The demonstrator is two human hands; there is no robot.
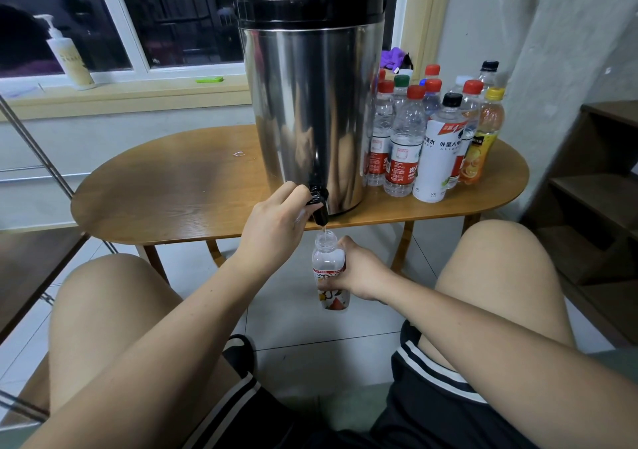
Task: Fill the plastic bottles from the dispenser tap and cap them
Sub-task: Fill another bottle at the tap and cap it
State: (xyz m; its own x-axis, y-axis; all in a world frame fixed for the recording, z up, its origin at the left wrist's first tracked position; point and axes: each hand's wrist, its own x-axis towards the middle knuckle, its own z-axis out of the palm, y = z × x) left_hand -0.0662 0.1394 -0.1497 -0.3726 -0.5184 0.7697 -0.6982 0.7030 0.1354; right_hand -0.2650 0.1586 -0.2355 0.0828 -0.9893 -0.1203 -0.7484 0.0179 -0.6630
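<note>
— From the head camera, where is the bottle being filled?

— The plastic bottle [328, 265] has no cap and is held upright below the front edge of the bench [172, 189], above the tiled floor [310, 328] and between the person's knees. Its mouth sits just under the black tap [319, 204], and a thin thread of water shows between the spout and the mouth. I cannot tell how full it is.

— And the hands?

— The right hand [362, 271] grips the bottle around its labelled middle, thumb up near the shoulder. The left hand [272, 222] reaches up to the tap, and its fingers [292, 192] curl over the lever on top.

— What does the tap belong to?

— A tall steel dispenser [310, 103] with a black lid, standing on the bench near the front edge. The tap juts from its base, out past the edge.

— Anything else on the bench?

— Just beside the dispenser, on the right, stands a tight cluster of capped bottles [407, 138]. Most have red caps. One with a white label has a black cap, and an orange drink has a yellow one.

— And behind?

— A pump bottle [69, 55] stands on the windowsill [121, 93] at the left. A purple cloth [395, 57] lies behind the bottles, and wooden shelves [604, 179] stand at the far right.
</note>
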